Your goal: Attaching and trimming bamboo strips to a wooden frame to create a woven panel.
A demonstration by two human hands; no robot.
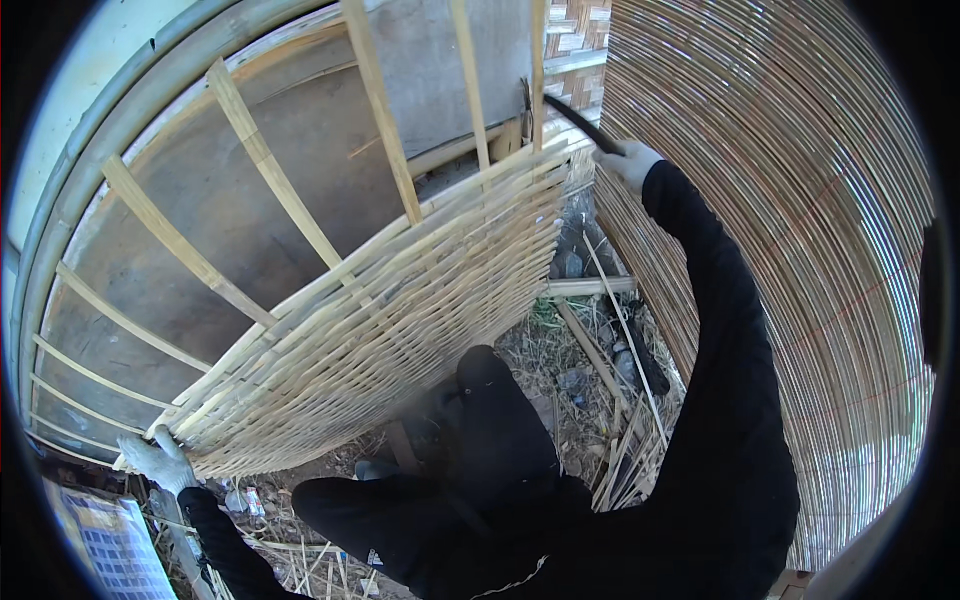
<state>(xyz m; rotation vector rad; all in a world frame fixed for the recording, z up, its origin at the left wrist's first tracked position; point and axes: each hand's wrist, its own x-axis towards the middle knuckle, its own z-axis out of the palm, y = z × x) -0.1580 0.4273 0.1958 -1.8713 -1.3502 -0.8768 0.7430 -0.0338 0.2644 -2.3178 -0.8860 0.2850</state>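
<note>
A woven bamboo panel [400,320] stretches from my lower left toward the upper right, with upright bamboo slats [270,170] rising from its upper edge. My left hand [160,463], in a pale glove, grips the left end of the panel at its top edge. At the far right end, my right hand [630,163], also gloved, is wrapped round a dark, slightly curved bar-like tool [578,122]. The tool points up and left toward the rightmost slat, and its exact kind is unclear. Fingers on the tool's far side are hidden.
A tall bamboo-strip screen [800,230] curves along the right. Behind the slats stands a grey-brown board [300,130]. Loose bamboo strips [625,450], straw and stones litter the ground near my knees. A blue-and-white printed sheet [120,545] lies at lower left.
</note>
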